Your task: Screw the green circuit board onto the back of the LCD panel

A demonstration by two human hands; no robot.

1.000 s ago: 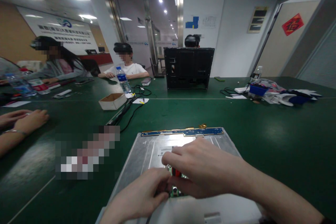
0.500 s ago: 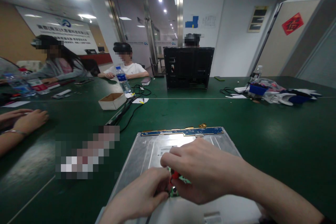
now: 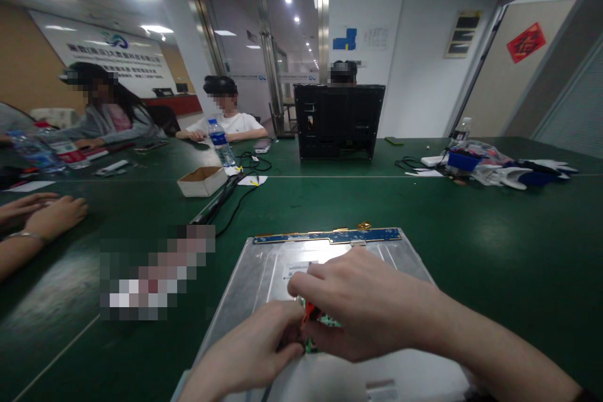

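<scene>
A silver metal display panel lies flat on the table in front of me, with a long blue circuit board along its far edge. On the panel's middle sits a small green circuit board, mostly covered by my hands. My right hand reaches across from the right, its fingers closed round a small red object over the green board; its kind is hidden. At the board's left edge is my left hand, fingers curled and pressed together. What they grip, if anything, cannot be seen.
An open cardboard box, black cables and a water bottle stand beyond the panel to the left. Another person's hands are at far left. A black monitor frame stands opposite. Bags and gloves lie back right.
The red object has shifted and turned slightly within my right fingers. My right thumb has moved a little, covering a round silver part of the green board. My left hand stays put.
</scene>
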